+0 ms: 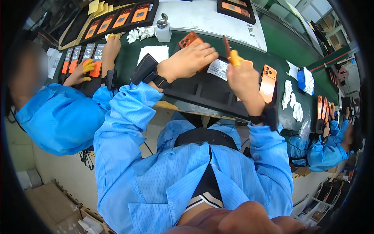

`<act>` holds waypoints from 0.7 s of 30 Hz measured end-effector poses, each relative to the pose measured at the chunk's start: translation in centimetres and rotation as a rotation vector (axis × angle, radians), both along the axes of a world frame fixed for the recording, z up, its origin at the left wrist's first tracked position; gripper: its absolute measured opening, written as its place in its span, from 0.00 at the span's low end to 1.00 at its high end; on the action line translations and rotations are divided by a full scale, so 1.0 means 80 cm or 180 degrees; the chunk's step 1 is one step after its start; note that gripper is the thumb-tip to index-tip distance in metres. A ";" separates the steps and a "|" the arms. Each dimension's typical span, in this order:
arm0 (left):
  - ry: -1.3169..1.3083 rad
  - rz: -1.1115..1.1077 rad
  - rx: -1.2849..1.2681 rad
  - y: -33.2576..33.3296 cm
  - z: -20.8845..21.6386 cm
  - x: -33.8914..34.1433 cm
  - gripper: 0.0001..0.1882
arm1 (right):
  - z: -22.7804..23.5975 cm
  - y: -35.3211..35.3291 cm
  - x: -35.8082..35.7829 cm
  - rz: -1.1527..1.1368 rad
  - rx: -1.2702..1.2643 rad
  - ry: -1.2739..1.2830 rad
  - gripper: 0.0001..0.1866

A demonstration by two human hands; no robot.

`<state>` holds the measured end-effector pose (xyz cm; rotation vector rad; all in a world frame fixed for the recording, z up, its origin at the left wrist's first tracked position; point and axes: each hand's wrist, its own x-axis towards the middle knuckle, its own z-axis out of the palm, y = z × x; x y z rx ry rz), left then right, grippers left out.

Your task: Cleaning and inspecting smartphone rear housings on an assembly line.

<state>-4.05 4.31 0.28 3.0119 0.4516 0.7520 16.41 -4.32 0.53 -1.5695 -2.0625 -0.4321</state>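
Observation:
My left hand point(189, 59) is closed across an orange phone point(189, 39), whose camera end shows beyond my knuckles; its thumb is hidden. Yellow covers sit on fingers of my right hand point(244, 80), which grips a second orange phone point(226, 47) raised nearly upright and seen edge-on. Both hands are over a black compartment tray point(183, 93). Between them a white printed label point(218, 69) lies at the tray. Another orange phone point(268, 84) rests at the tray's right end, back up. Part of one more orange phone point(248, 63) shows behind my right hand.
A pump bottle point(163, 30), crumpled wipes point(141, 34) and a white cloth point(154, 53) sit on the green table. Beyond stands a tray of orange phones point(122, 18). At right are a blue box point(305, 81) and wipes point(296, 107). Co-workers handle phones on both sides.

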 end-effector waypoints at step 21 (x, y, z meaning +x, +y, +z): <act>-0.0504 0.0053 -0.0988 -0.071 0.030 0.010 0.28 | -0.088 -0.016 0.009 0.0332 -0.0913 -0.0712 0.25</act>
